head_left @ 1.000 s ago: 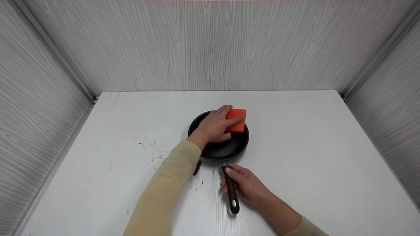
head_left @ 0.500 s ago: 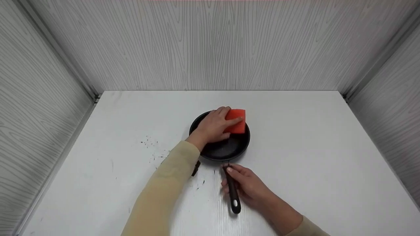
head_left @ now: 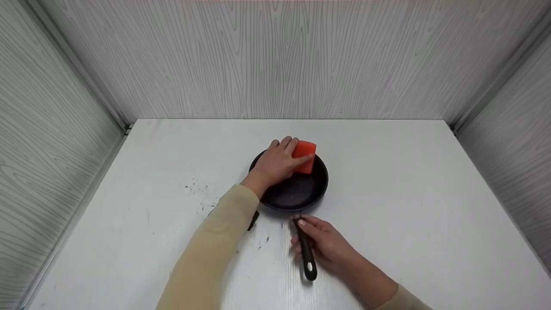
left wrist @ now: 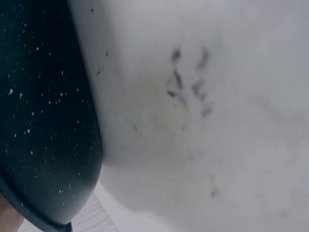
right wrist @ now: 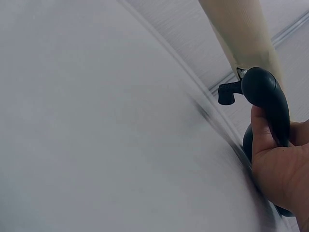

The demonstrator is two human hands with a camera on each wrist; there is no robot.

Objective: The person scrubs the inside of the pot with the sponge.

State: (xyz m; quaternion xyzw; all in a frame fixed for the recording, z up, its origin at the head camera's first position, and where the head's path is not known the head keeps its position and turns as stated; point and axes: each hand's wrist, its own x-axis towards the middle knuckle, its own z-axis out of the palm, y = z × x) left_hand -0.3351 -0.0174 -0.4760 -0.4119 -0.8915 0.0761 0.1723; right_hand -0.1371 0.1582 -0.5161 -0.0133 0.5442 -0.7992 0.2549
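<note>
A black frying pan [head_left: 297, 196] sits mid-table in the head view, its handle [head_left: 307, 254] toward the person. My left hand [head_left: 275, 161] reaches into the pan and holds an orange-red sponge [head_left: 304, 150] against the far inner wall, one finger laid across its face. My right hand [head_left: 329, 241] grips the handle near the pan, thumb on top. In the right wrist view, the hand [right wrist: 280, 169] wraps the dark handle [right wrist: 273, 104]. The left wrist view shows the pan's white-speckled outer side [left wrist: 48, 111] close up; the sponge is hidden there.
Dark specks and smudges [head_left: 196, 187] mark the white tabletop [head_left: 387, 193] left of the pan. Grey wood-grain panels stand at the back [head_left: 275, 60] and both sides. A black wrist device [head_left: 253, 220] shows under the left sleeve [head_left: 215, 241].
My left hand and the sponge have shifted slightly left and up along the pan's far rim, and the thumb has gone out of sight. The right hand keeps its hold on the handle.
</note>
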